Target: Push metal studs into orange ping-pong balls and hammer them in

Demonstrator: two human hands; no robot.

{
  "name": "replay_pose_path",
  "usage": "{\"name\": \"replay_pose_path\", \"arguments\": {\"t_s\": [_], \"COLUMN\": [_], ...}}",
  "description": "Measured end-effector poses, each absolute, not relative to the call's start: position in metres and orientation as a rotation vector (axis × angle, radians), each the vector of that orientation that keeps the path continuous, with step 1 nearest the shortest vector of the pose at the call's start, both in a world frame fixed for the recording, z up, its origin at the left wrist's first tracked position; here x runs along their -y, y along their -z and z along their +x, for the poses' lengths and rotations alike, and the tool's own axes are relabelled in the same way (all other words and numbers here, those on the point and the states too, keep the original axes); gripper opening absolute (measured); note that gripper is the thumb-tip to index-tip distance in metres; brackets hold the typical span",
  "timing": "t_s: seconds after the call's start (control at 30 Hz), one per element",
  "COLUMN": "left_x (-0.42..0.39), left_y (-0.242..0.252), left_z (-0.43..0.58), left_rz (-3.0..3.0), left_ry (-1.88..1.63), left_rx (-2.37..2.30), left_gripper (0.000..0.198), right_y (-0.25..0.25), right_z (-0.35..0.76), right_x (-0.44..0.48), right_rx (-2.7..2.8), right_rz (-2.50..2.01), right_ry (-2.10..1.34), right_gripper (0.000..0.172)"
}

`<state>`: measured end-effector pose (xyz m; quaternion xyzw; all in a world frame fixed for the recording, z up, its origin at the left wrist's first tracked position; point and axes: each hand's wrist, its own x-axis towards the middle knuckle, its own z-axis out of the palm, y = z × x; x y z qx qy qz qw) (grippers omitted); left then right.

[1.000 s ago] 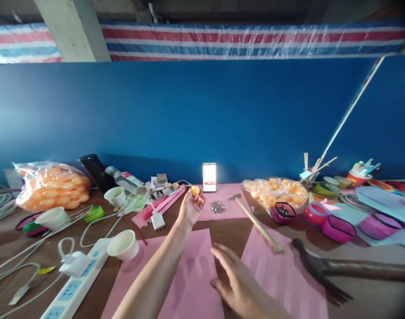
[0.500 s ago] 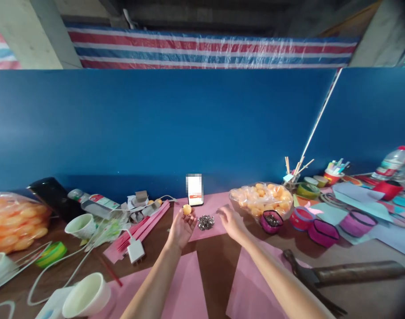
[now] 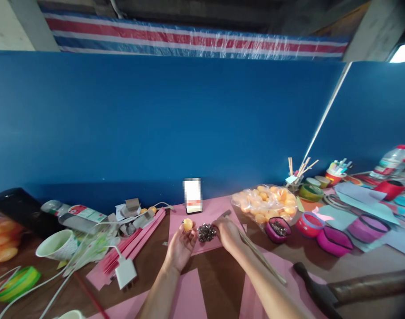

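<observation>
My left hand (image 3: 181, 246), palm turned up, holds a small yellow-orange ball (image 3: 188, 224) at its fingertips. A heap of small shiny metal pieces (image 3: 206, 233) lies on pink paper between my hands. At the heap's right edge my right hand (image 3: 228, 232) reaches down with its fingers drawn together. Whether a piece is between those fingertips, I cannot tell. A thin wooden-handled tool (image 3: 264, 260) lies beside and partly under my right hand and forearm. Behind the heap a lit phone (image 3: 193, 195) stands against the blue panel.
Right of my hands are a clear bag of orange balls (image 3: 267, 201), a purple bowl of metal pieces (image 3: 278, 229), and a large hammer (image 3: 352, 288). On the left lie a white charger (image 3: 125, 272), pink strips (image 3: 141, 239), cables, and a white cup (image 3: 58, 245).
My right hand has come down from above the paper to the heap's edge. The wooden-handled tool now shows beside my forearm. My left hand still holds the ball; the view has shifted.
</observation>
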<state>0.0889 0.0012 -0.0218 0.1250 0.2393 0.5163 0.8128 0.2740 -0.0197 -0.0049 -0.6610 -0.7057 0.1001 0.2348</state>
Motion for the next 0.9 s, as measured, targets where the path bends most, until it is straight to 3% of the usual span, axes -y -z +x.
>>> {"name": "replay_pose_path", "arguments": {"t_s": [0.4, 0.9], "left_x": [0.001, 0.007], "left_y": [0.022, 0.023], "left_z": [0.095, 0.100], "left_rz": [0.580, 0.656], "left_ry": [-1.144, -1.040], "left_rx": [-0.517, -0.578], "left_gripper": [0.043, 0.042], "right_y": [0.020, 0.007], "right_z": [0.277, 0.258], "right_x": [0.021, 0.026], "right_rx": [1.749, 1.294], "right_rz": [-1.559, -1.147], "right_ry": [-0.164, -0.844], "right_gripper": [0.014, 0.018]}}
